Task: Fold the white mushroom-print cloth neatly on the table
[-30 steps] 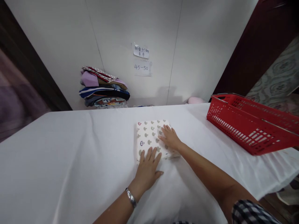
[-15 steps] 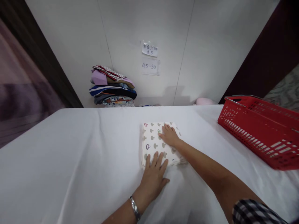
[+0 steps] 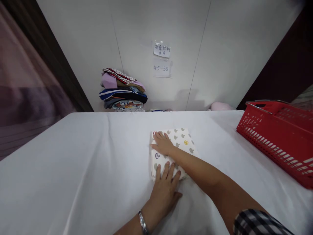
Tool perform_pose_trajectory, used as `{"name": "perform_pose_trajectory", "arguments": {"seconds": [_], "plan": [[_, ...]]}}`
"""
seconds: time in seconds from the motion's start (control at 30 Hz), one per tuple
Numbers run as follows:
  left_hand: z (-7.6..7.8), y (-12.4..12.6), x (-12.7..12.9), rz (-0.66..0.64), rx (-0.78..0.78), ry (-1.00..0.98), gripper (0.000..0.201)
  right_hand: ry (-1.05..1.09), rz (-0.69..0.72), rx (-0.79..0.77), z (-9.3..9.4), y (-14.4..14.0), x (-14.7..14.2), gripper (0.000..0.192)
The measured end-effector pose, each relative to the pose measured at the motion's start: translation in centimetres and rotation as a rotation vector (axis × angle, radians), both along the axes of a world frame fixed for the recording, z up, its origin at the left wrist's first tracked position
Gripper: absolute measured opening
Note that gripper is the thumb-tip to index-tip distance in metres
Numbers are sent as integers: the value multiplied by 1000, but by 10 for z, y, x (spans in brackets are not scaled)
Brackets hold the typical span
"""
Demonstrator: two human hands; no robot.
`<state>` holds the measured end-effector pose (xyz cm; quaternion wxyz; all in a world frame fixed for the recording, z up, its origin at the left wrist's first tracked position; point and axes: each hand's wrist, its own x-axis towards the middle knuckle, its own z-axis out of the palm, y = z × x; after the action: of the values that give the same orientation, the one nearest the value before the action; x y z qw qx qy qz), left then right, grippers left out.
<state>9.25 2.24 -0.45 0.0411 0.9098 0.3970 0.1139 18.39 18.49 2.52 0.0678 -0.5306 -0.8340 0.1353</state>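
Head view: cloth (image 3: 184,135), white with mushroom print, lies folded into a flat, squarish pad on the white-covered table (image 3: 61,169), around the middle, long folds in the cover to its left. Right hand (image 3: 162,143) palm down on the cloth's far left part, fingers spread and fairly straight, pressed flat rather than gripping. Left hand (image 3: 164,188) at the near edge, fingers spread, fingertips on the cloth, thumb out to the side off it; palm side hidden. Bracelet (image 3: 143,223) on left wrist, checked sleeve (image 3: 256,222) on right arm. Red basket (image 3: 274,130) on the table, right side, well apart from the cloth, cut off by frame edge. Behind the table's far edge: fabric stack (image 3: 123,94) left of centre, pink item (image 3: 220,106) right, mostly hidden. Two paper signs on the wall (image 3: 220,58), upper (image 3: 161,50) handwritten, lower (image 3: 162,68) reads 45-50.
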Motion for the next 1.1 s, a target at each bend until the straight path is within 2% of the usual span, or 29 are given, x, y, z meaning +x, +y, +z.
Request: {"name": "perform_pose_trajectory", "arguments": {"seconds": [0.23, 0.37, 0.47, 0.57, 0.7, 0.77, 0.9, 1.1], "plan": [[4, 0, 0, -1, 2, 5, 68, 16, 67, 37, 1, -10, -15, 70], [11, 0, 1, -5, -5, 30, 67, 56, 82, -68, 8, -10, -14, 71], [13, -1, 1, -8, 2, 39, 65, 109, 87, -76, 20, -11, 1, 71], [11, -1, 1, -9, 6, 63, 65, 46, -17, 26, 26, -8, 31, 70], [6, 0, 0, -10, 8, 63, 67, -104, -225, 75, 14, 7, 79, 72], [5, 1, 0, -10, 8, 53, 67, -134, -269, 51, 3, 16, 94, 72], [3, 1, -1, -15, 10, 50, 69, -128, -272, 53, -12, 26, 100, 71], [-5, 2, -2, -15, 69, 39, 69, -116, -286, 4, 3, 15, 100, 69]]}}
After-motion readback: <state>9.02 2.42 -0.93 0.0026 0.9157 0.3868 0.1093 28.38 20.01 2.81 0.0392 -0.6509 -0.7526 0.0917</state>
